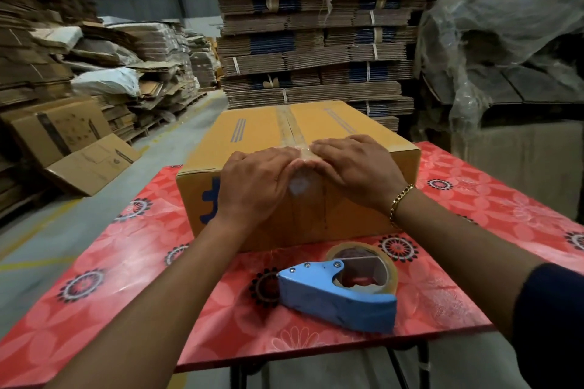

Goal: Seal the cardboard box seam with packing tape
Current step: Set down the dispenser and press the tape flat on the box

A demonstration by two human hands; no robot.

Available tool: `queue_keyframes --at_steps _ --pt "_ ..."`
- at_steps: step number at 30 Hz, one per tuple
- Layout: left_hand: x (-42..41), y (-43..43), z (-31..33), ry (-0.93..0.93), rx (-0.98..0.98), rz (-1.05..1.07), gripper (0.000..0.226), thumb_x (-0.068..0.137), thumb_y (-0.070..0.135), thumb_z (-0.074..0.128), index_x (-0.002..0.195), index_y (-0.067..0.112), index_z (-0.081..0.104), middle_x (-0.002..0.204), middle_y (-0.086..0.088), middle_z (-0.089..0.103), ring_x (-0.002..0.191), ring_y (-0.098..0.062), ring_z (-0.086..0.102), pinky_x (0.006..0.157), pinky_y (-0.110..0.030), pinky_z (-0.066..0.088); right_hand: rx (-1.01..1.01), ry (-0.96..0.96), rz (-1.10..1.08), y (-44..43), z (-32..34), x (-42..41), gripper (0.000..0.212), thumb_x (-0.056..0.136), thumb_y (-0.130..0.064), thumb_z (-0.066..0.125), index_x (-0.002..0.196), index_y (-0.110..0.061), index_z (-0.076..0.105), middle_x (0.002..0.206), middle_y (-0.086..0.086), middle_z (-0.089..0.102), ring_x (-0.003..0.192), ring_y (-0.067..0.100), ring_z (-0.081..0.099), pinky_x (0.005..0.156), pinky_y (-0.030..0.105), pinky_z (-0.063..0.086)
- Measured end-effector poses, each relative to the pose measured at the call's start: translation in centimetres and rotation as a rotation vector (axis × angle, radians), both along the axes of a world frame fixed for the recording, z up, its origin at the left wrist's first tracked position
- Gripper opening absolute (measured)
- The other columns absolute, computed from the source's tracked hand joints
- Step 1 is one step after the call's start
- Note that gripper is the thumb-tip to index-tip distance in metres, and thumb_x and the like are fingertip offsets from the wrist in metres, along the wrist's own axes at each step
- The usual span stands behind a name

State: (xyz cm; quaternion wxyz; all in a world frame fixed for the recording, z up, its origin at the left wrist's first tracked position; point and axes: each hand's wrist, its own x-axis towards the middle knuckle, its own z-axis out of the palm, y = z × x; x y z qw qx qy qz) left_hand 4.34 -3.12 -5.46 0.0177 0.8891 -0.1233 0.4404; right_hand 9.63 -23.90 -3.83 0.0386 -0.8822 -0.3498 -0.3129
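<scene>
A closed brown cardboard box [252, 133] stands on a red flowered table [132, 262]. Clear packing tape [289, 128] runs along its top centre seam and folds down over the near edge. My left hand [256, 183] lies flat on the near top edge, left of the seam. My right hand [357, 167] lies flat to the right of it, and the fingertips of both meet on the tape. Neither hand holds anything. A blue tape dispenser [338, 294] with a roll of clear tape [376, 254] lies on the table in front of the box.
Tall strapped stacks of flattened cartons [316, 25] rise behind the table. Loose cardboard and boxes [63, 136] pile up along the left side of a grey floor aisle [177, 142]. Plastic-wrapped goods [505, 57] stand at the right.
</scene>
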Motion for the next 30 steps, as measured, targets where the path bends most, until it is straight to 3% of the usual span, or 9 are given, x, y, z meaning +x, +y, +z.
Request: queue_keyframes --at_steps 3,8,13,30 --pt "0.1 0.1 -0.1 -0.02 0.024 0.009 0.033 0.103 0.044 0.048 0.118 0.028 0.073 0.116 0.007 0.076 0.101 -0.016 0.073 0.072 -0.036 0.045 0.008 -0.005 0.009 0.0 -0.2 0.3 0.058 0.102 -0.053 0.028 0.134 -0.019 0.063 0.137 0.001 0.068 0.122 0.023 0.066 0.095 0.042 0.049" --pt "0.2 0.2 -0.1 -0.009 0.063 0.008 0.035 0.103 0.044 0.046 0.123 0.027 0.069 0.12 0.005 0.075 0.105 -0.018 0.072 0.073 -0.037 0.042 -0.016 0.006 0.013 -0.2 -0.2 0.4 0.061 0.101 -0.058 0.027 0.137 -0.021 0.059 0.14 -0.001 0.065 0.124 0.023 0.065 0.097 0.041 0.047" --pt "-0.2 0.4 -0.2 0.007 0.129 0.019 0.042 0.102 0.048 0.042 0.131 0.024 0.062 0.126 0.002 0.071 0.111 -0.021 0.068 0.077 -0.038 0.04 -0.014 -0.038 0.029 -0.4 -0.7 0.4 0.051 0.101 -0.052 0.04 0.137 -0.02 0.058 0.141 -0.001 0.065 0.124 0.023 0.064 0.099 0.041 0.046" --pt "-0.8 0.5 0.1 0.098 0.185 0.029 0.052 0.094 0.048 0.047 0.139 0.023 0.055 0.135 0.001 0.066 0.121 -0.022 0.063 0.084 -0.04 0.041 -0.035 0.04 0.045 -0.7 -0.3 -0.3 0.067 0.094 -0.063 0.033 0.142 -0.021 0.055 0.145 -0.002 0.061 0.129 0.022 0.061 0.104 0.042 0.046"
